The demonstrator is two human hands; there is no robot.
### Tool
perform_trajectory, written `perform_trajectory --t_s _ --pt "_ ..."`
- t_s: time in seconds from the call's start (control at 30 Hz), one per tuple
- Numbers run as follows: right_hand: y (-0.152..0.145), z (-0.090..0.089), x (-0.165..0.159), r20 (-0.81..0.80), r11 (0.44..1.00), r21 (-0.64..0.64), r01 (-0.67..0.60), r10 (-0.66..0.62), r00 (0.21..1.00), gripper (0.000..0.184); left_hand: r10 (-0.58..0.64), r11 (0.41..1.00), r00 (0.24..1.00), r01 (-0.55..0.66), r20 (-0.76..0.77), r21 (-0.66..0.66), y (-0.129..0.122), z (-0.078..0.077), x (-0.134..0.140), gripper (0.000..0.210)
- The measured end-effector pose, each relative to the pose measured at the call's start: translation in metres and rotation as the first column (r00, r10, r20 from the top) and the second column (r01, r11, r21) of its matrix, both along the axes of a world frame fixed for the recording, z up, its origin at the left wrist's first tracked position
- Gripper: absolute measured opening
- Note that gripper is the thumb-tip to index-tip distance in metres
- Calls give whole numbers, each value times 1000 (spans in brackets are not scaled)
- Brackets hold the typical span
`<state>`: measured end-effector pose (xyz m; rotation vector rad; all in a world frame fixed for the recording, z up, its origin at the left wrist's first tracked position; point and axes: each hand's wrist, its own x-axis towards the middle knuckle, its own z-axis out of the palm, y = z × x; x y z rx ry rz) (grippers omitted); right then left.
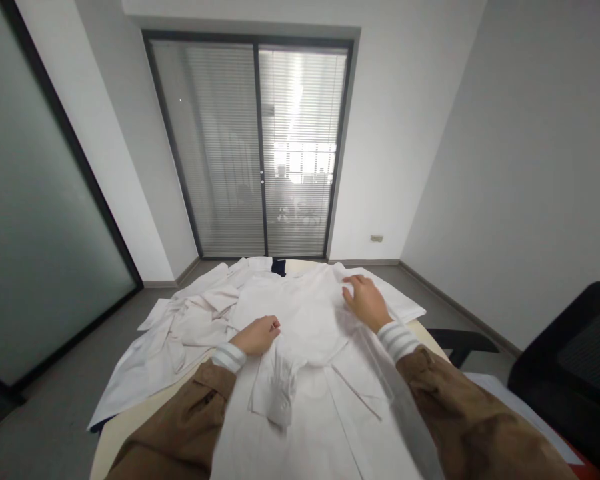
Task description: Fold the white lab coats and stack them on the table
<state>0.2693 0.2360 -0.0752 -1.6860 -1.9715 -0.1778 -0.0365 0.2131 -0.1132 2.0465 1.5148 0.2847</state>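
A white shirt (320,407) lies spread over the table in front of me, its body reaching down to the bottom of the view. Over its left side, my left hand (257,335) has its fingers curled together; whether cloth is pinched in them is hidden. Just below that hand lies a sleeve cuff (279,400) with buttons, slightly blurred. My right hand (367,301) is over the shirt's upper right part, thumb and fingers apart, nothing visible between them. I cannot tell whether its fingertips touch the cloth.
Crumpled white garments (185,330) cover the table's left side, and a dark blue bit of cloth (279,267) shows at the far edge. The pale table edge (113,440) shows at left. A black chair (575,360) stands at right. Glass doors with blinds (260,147) are beyond.
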Motion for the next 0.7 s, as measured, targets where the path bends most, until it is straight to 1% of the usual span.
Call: perform_trajectory --t_s 0.07,0.1,0.13,0.2,0.27,0.33,0.43,0.53,0.63,0.7 --pt "24 3 22 18 975 13 221 -221 975 42 5 1000 1000 -5 -3 -27 1 -4 1 25" --pt "35 3 31 6 954 -20 300 -300 954 45 1 999 1000 -1 -5 -43 1 -6 1 29" --pt "44 2 40 -12 934 -104 341 -344 939 49 -8 999 1000 8 -4 -49 1 -8 2 33" --pt "59 -3 51 -59 899 -272 343 -371 927 51 -37 999 999 37 6 -32 2 -12 2 36" --pt "71 -11 58 -93 881 -347 322 -374 923 48 -63 998 998 63 22 0 5 -13 2 34" --pt "79 -18 64 -113 879 -346 328 -386 916 43 -57 998 998 57 34 23 8 -14 1 32" --pt "88 -27 75 -146 875 -340 345 -411 900 41 -8 999 1000 7 30 48 14 -15 -2 30" --pt "93 -34 88 -173 874 -344 342 -418 892 39 27 999 1000 -27 -15 24 18 -18 -6 27" --pt "95 -40 96 -215 889 -336 312 -395 893 31 -2 1000 998 1 -66 -16 17 -15 -11 28" --pt "96 -44 99 -250 899 -322 296 -383 889 29 -61 996 995 55 -84 -76 14 -8 -15 34"
